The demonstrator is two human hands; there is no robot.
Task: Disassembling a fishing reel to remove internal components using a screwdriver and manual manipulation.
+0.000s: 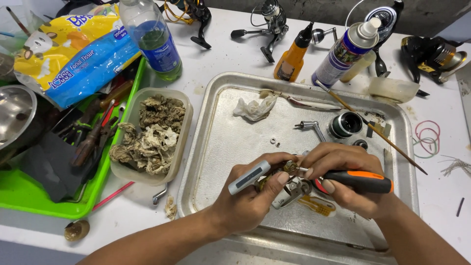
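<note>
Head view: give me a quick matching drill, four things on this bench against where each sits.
Things:
1. screwdriver
2. crumpled tissue
3. dirty rags
4. rubber bands

Places:
A. in the clear plastic tub
B. on the bare table, right of the metal tray
C. in the right hand
D. at the tray's far end

Pairs: 1-C, 2-D, 3-A, 4-B

Fishing-reel repair bench, prob. a workshop: spinning reels (pixel 267 22) along frame top, spray can (pixel 346 49) upper right, green tool tray (pixel 29 196) at left, metal tray (pixel 221 147) w/ small parts at center.
</note>
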